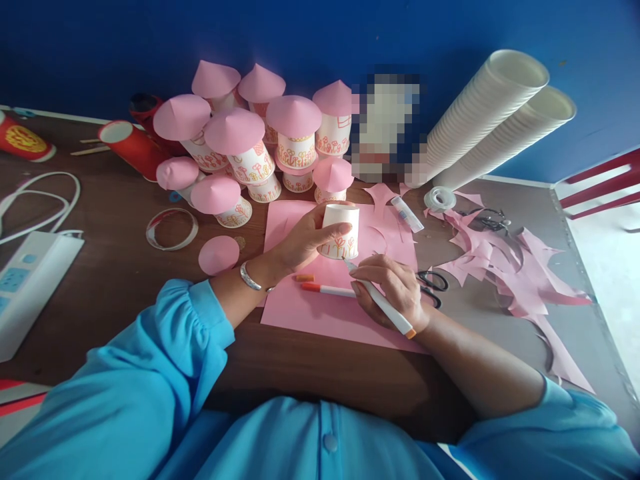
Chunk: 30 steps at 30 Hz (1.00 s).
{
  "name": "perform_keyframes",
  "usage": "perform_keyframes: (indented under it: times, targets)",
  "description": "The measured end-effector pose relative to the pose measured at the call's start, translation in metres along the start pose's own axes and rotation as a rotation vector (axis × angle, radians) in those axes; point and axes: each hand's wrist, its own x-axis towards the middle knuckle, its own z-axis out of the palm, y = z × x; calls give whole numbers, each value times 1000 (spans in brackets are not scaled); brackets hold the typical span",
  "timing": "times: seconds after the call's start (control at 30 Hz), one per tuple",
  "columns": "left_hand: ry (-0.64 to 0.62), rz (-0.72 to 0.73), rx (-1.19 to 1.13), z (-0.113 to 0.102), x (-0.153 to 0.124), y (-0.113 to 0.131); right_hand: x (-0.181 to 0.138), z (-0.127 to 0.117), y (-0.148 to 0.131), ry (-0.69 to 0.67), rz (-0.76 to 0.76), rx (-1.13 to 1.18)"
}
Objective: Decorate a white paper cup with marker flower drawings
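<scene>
My left hand (306,240) is wrapped round a white paper cup (345,223), with the thumb across its front. Red and orange flowers are drawn along the cup's lower side. In my right hand (390,287) is a white marker (387,308) with an orange end, its tip close to the cup's bottom edge; whether it touches I cannot tell. Beneath both hands lies a sheet of pink paper (300,313). On it rest a red-capped marker (327,290) and a loose orange cap (305,277). Black-handled scissors (434,281) are partly hidden behind my right hand.
Decorated cups with pink cone roofs (235,131) crowd the back. Two tall cup stacks (480,120) lean at the back right, near clear tape (440,198) and pink scraps (500,260). Left are a tape ring (172,229), red cups (131,148) and a power strip (37,287).
</scene>
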Motion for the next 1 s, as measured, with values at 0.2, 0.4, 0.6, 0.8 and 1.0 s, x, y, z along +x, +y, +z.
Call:
perform_keyframes:
  times: [0.2, 0.4, 0.6, 0.8, 1.0]
  targets:
    - [4, 9, 12, -2, 0, -3, 0, 2, 1, 8, 14, -11]
    - [30, 14, 32, 0, 0, -2, -1, 2, 1, -21, 45, -24]
    - [36, 7, 16, -1, -1, -1, -1, 1, 0, -18, 14, 15]
    - [15, -42, -86, -5, 0, -5, 1, -1, 0, 40, -31, 13]
    - [12, -23, -58, -6, 2, -5, 1, -2, 2, 55, 8, 1]
